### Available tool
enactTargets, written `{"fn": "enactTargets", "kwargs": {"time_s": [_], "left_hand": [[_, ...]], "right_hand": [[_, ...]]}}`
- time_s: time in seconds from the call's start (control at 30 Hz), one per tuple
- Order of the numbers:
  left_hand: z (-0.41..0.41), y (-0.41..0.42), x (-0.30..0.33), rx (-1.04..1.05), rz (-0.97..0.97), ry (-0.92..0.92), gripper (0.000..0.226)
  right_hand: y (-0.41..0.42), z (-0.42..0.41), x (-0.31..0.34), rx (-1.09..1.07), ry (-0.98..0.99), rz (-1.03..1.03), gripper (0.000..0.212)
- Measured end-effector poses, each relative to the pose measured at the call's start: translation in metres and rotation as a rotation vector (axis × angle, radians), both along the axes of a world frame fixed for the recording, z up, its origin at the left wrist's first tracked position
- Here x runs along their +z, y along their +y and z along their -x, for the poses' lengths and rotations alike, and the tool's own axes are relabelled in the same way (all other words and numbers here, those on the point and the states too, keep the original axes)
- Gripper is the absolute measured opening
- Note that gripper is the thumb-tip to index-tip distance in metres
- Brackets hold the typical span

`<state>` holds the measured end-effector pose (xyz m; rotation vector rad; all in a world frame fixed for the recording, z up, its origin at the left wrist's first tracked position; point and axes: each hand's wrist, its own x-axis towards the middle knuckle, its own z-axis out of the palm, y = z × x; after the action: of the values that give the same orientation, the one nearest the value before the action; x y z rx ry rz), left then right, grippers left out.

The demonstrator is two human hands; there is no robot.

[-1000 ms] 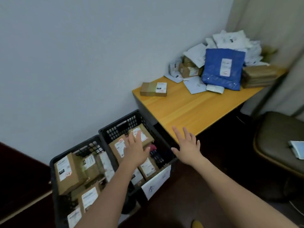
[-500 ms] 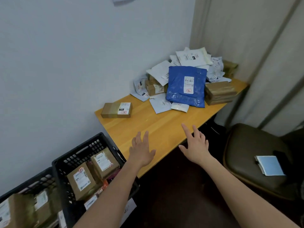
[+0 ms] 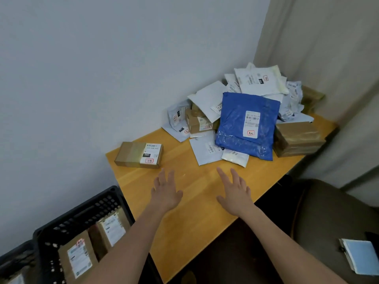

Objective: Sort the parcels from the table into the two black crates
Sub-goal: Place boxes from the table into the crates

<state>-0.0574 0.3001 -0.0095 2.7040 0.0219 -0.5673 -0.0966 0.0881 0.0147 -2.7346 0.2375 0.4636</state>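
Observation:
My left hand (image 3: 165,191) and my right hand (image 3: 235,190) hover over the wooden table (image 3: 205,212), both empty with fingers straight and spread. A brown box (image 3: 139,154) with a white label lies alone just beyond my left hand, near the wall. Further back is a pile of parcels: a big blue bag (image 3: 247,125), white mailers (image 3: 258,78), a small brown box (image 3: 200,121) and flat brown boxes (image 3: 297,138) stacked at the right. One black crate (image 3: 86,208) stands at lower left with brown parcels inside. The second crate (image 3: 14,253) shows only at the frame's corner.
A white wall runs behind the table and a beige curtain (image 3: 328,58) hangs at the right. A dark padded chair (image 3: 328,212) stands right of the table, with a blue-covered notebook (image 3: 359,255) on its seat.
My view has swung from the crates up to the table. Both hands have moved from over the crates to above the table's front, staying empty.

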Motion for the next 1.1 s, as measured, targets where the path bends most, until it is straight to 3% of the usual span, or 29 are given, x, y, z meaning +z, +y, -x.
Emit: {"fn": "enactTargets", "kwargs": {"time_s": [0.63, 0.93, 1.1], "left_hand": [[-0.115, 0.031, -0.039, 0.334, 0.049, 0.115, 0.084], [-0.198, -0.026, -0.065, 0.279, 0.094, 0.046, 0.076], [-0.255, -0.077, -0.078, 0.293, 0.288, -0.007, 0.059]], "right_hand": [[0.051, -0.206, -0.047, 0.425, 0.194, -0.082, 0.085], [0.011, -0.303, -0.095, 0.307, 0.183, -0.153, 0.082], [-0.026, -0.301, -0.135, 0.305, 0.259, -0.144, 0.078]]}}
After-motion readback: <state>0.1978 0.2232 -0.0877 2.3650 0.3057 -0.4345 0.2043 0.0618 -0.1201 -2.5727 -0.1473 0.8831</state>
